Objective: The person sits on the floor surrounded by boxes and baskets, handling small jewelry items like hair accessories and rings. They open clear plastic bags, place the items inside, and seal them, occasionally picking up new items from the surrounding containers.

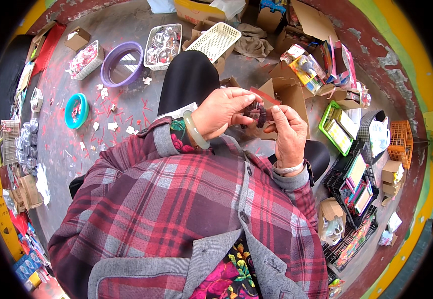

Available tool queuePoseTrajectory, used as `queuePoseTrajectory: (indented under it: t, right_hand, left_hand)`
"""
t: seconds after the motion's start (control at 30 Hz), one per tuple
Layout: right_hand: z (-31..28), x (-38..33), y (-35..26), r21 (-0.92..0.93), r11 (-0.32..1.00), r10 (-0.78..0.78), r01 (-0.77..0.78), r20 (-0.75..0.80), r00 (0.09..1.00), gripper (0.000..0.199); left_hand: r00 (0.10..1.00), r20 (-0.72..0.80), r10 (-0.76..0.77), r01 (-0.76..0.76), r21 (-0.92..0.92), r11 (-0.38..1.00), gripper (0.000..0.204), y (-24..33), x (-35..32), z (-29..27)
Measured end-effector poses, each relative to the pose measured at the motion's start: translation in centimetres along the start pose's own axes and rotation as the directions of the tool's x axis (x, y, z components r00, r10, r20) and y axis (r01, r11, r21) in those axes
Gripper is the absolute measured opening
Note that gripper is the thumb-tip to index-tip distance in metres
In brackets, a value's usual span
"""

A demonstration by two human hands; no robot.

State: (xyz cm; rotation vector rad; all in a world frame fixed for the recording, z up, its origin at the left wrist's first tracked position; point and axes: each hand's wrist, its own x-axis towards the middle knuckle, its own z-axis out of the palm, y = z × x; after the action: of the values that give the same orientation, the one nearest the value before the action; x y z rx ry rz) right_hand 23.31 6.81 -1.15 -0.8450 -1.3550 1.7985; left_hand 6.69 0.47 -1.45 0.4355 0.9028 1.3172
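Note:
Above my lap, my left hand (222, 110) and my right hand (290, 130) face each other with a small dark purplish-brown piece (257, 113) between them. Its edge looks frilly, perhaps a hair tie, but the exact kind is hard to make out. My left thumb and fingers pinch its left side, and my right thumb and forefinger pinch its right side. A pale green bangle (196, 130) circles my left wrist. Just beyond the hands stands an open cardboard box (286, 94), partly covered by them.
A purple basin (107, 67), a turquoise bowl (68, 110), a white basket of small dark packets (162, 25) and a cream basket (215, 42) stand on the floor ahead and left. Red and white scraps litter the floor. Black crates (333, 177) and an orange basket (401, 142) line the right.

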Motion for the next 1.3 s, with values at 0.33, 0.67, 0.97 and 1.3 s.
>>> queuePoseTrajectory:
  t: [0.33, 0.67, 0.97, 1.3]
  right_hand:
    - [-0.4, 0.1, 0.9, 0.026, 1.000, -0.012, 0.011, 0.018, 1.000, 0.016]
    - [-0.5, 0.2, 1.1, -0.032, 0.999, 0.018, -0.017, 0.005, 1.000, 0.014]
    - [1.2, 0.0, -2.1, -0.719, 0.488, -0.616, 0.495, 0.118, 0.779, 0.009]
    - [1.7, 0.2, -1.2, -0.803, 0.247, -0.599, 0.543, 0.314, 0.737, 0.011]
  left_hand:
    - [0.999, 0.032, -0.013, 0.017, -0.130, 0.991, 0.020, -0.5, 0.0, -0.5]
    - [0.999, 0.029, 0.019, -0.016, -0.108, 0.994, 0.022, -0.5, -0.1, -0.5]
    - [0.997, 0.007, 0.080, -0.080, 0.081, 0.993, 0.025, -1.1, -0.1, -0.1]
    - [0.912, 0.164, 0.377, -0.409, 0.449, 0.794, 0.019, -2.4, -0.4, 0.6]
